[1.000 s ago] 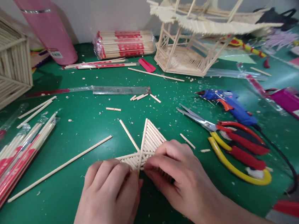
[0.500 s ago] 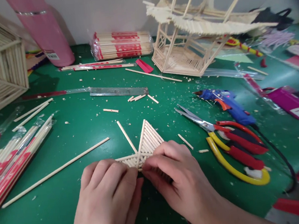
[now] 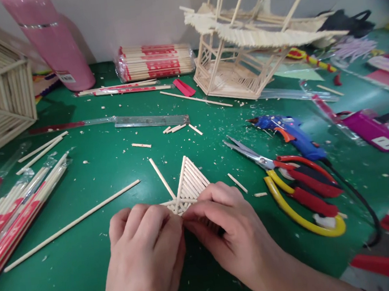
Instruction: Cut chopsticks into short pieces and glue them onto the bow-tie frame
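Note:
A small panel of wooden sticks (image 3: 191, 180), with a filled triangular part pointing away from me, lies on the green table between my hands. My left hand (image 3: 146, 248) is closed at its near left edge, fingertips at the crossing of the sticks. Pinched against the near middle of the panel is my right hand (image 3: 229, 227), its fingers covering the right part. The fingertips of both hands almost meet, and what lies under them is hidden. One loose stick (image 3: 162, 178) sticks out from the panel to the upper left. A long stick (image 3: 72, 225) lies left of my left hand.
Scissors (image 3: 261, 157) with red handles, yellow-handled pliers (image 3: 300, 199) and a blue glue gun (image 3: 288, 131) lie to the right. Behind stand a stick pavilion model (image 3: 241, 62), a wrapped stick bundle (image 3: 154, 61) and a pink bottle (image 3: 52, 44). Packaged sticks (image 3: 24, 209) lie left.
The view has shifted slightly. My left hand has drawn a little closer to my right, its fingers covering more of the panel's left edge. My right hand keeps its pinch.

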### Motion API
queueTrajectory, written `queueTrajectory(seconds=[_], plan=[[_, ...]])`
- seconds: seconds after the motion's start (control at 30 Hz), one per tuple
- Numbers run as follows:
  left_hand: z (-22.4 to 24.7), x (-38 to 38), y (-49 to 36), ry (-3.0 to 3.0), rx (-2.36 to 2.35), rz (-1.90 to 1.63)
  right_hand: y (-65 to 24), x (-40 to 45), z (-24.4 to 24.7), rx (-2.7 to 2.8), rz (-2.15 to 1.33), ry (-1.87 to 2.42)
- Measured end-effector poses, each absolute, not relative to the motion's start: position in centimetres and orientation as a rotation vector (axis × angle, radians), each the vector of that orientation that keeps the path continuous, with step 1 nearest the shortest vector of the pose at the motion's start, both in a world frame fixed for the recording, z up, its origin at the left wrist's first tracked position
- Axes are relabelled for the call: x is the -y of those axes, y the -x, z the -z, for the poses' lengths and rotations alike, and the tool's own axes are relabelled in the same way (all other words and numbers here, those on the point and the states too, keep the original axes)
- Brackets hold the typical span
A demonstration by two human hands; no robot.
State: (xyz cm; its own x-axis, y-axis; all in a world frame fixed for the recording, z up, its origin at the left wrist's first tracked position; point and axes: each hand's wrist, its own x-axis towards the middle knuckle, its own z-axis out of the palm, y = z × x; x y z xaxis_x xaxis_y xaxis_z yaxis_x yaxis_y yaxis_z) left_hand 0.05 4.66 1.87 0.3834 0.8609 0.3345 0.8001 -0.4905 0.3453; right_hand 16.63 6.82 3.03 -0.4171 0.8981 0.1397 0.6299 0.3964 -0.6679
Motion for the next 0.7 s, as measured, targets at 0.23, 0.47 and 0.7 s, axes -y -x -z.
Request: queueTrajectory(seconds=[0.23,0.47,0.7], plan=[[-1.79,-4.74,-0.20,-2.507,-1.517,-0.661,-17.06,-6.76,-3.02,2.095,-0.764,1.249],[-1.76,-4.74,-0.28,-2.509,-1.531,-0.576,-17.45,-6.74,-2.99,2.068,-0.632,1.276],[-2.16,-4.95,-0.21,-2.509,-1.499,-0.489,-17.26,-6.80,-3.03,2.216,-0.652,1.275]])
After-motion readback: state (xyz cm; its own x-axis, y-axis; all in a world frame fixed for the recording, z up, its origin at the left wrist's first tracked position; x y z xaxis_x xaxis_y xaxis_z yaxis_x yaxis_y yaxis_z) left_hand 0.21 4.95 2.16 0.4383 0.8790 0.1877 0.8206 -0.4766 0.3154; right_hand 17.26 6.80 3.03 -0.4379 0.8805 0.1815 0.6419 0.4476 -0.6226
